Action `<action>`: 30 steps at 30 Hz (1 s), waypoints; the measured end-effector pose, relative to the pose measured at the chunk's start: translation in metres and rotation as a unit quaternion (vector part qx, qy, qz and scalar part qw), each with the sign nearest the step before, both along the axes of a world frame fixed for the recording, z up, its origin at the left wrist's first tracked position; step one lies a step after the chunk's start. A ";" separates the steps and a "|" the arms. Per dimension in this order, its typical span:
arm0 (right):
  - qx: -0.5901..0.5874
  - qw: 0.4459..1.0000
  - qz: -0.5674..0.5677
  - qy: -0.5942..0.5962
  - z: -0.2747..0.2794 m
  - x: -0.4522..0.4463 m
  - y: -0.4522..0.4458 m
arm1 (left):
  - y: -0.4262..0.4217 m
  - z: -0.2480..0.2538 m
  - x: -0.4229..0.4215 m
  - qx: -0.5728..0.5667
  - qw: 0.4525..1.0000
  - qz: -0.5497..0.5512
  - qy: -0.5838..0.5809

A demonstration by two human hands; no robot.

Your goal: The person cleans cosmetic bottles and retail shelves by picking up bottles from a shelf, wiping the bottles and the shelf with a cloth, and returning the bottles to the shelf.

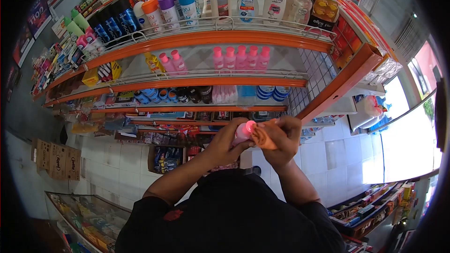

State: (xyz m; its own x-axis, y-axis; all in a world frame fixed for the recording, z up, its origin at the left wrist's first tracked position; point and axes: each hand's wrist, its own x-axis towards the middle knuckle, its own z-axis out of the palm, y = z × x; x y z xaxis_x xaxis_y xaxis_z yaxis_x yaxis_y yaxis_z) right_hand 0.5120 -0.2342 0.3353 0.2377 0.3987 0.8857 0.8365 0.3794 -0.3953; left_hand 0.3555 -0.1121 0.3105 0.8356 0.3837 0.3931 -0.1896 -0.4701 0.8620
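Note:
My left hand (223, 143) is wrapped round a pink bottle (241, 133) with a pink cap, held upright-tilted in front of my chest. My right hand (284, 141) grips a bunched orange cloth (265, 137), which touches the bottle beside its cap. Beyond my hands, similar pink bottles (241, 59) stand in a row on the second shelf. Two more pink bottles (177, 63) are farther left on that shelf, beside a yellow bottle (153, 63).
Orange-edged shelves (197, 83) with wire rails span the front, holding lotions and sprays. A wire grid (315, 72) and orange post (340, 84) close their right end. Cardboard boxes (56, 160) stand on the floor at left. A glass case (93, 201) is at lower left.

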 end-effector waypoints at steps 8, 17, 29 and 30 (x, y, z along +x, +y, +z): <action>-0.041 0.999 0.017 -0.003 0.008 -0.001 0.005 | 0.006 0.001 0.000 0.003 0.999 -0.028 -0.022; -0.013 0.998 0.028 -0.050 0.004 0.009 -0.001 | 0.008 -0.004 -0.006 -0.105 0.992 -0.049 0.043; -0.087 0.989 0.045 0.115 -0.014 0.015 -0.005 | 0.038 0.002 -0.008 -0.334 0.936 -0.086 -0.076; -0.097 0.986 0.044 0.129 -0.016 0.016 -0.006 | 0.051 0.003 -0.008 -0.336 0.934 -0.076 -0.093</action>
